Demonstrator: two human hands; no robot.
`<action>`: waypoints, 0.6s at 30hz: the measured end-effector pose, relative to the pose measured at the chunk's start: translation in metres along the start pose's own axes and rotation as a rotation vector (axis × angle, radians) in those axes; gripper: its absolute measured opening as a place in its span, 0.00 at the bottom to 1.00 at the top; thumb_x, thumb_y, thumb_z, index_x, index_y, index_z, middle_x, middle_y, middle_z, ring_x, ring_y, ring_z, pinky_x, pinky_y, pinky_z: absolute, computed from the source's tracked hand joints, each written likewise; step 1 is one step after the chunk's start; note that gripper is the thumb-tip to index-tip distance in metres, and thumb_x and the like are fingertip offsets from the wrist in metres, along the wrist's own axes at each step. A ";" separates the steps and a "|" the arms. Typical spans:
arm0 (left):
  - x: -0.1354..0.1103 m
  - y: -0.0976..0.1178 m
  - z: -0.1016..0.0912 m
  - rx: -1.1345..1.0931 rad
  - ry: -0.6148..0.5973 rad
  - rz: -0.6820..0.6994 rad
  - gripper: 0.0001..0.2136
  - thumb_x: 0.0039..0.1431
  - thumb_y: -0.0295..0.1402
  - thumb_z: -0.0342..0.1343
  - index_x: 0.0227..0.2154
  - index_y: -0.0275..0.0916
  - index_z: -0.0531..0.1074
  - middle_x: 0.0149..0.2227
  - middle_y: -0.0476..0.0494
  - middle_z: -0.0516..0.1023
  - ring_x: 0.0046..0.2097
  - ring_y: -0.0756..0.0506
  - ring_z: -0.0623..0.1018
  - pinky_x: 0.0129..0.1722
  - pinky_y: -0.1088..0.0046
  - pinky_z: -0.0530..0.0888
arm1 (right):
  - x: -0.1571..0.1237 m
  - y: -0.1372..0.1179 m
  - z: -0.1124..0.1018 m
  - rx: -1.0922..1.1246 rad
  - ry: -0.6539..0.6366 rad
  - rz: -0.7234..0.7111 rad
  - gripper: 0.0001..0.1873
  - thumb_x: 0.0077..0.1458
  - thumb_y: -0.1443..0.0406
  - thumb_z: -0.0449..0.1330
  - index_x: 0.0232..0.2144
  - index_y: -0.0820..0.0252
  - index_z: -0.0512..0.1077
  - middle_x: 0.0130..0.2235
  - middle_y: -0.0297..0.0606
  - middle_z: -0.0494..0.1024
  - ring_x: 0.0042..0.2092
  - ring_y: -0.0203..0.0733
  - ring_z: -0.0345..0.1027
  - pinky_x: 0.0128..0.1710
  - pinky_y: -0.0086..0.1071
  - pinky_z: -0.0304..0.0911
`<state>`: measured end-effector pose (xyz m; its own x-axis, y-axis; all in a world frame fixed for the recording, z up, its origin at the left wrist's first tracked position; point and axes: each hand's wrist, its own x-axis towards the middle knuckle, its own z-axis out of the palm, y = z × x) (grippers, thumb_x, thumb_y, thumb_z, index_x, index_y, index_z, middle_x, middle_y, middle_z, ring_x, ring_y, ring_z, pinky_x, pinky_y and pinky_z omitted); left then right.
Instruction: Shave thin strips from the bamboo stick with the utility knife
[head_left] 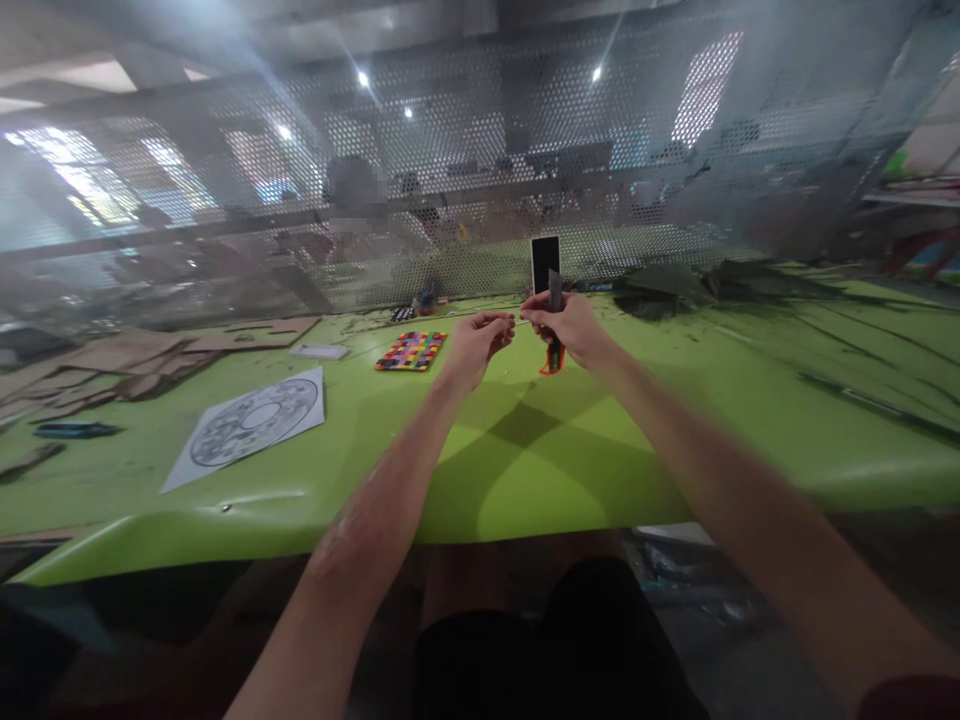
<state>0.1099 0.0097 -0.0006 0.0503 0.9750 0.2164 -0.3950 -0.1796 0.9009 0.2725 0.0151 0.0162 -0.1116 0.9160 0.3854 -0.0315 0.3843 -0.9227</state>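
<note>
Both arms reach forward over a green table (540, 450). My right hand (570, 325) is closed around a dark upright tool (555, 295) whose red-edged lower end (552, 362) hangs below the fist. My left hand (480, 340) is pinched shut just left of it, holding something thin that I cannot make out. The two hands almost touch. A black phone (545, 264) stands upright right behind them.
A multicoloured bead mat (412, 351) lies left of the hands. A paper with a round printed pattern (251, 423) lies further left. Cardboard pieces (127, 360) cover the far left. Dark scraps (675, 285) lie at back right. A perforated metal screen (465, 180) stands behind.
</note>
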 end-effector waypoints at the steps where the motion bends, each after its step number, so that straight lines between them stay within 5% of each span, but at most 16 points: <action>1: -0.001 0.001 0.000 0.000 -0.002 -0.006 0.03 0.50 0.21 0.62 0.26 0.34 0.76 0.25 0.48 0.76 0.26 0.55 0.73 0.32 0.77 0.72 | 0.000 0.000 0.000 0.003 0.006 0.005 0.09 0.44 0.64 0.71 0.29 0.61 0.77 0.20 0.29 0.68 0.19 0.28 0.56 0.19 0.27 0.52; 18: -0.003 0.003 0.001 -0.041 -0.060 -0.010 0.03 0.51 0.22 0.62 0.27 0.34 0.77 0.26 0.48 0.76 0.27 0.55 0.73 0.33 0.77 0.72 | 0.002 0.004 -0.004 -0.023 -0.017 -0.017 0.08 0.47 0.65 0.70 0.29 0.61 0.75 0.21 0.29 0.67 0.20 0.29 0.55 0.20 0.29 0.51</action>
<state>0.1093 0.0056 0.0019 0.1090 0.9668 0.2310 -0.4316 -0.1633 0.8871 0.2761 0.0189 0.0137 -0.1282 0.9071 0.4009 -0.0111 0.4029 -0.9152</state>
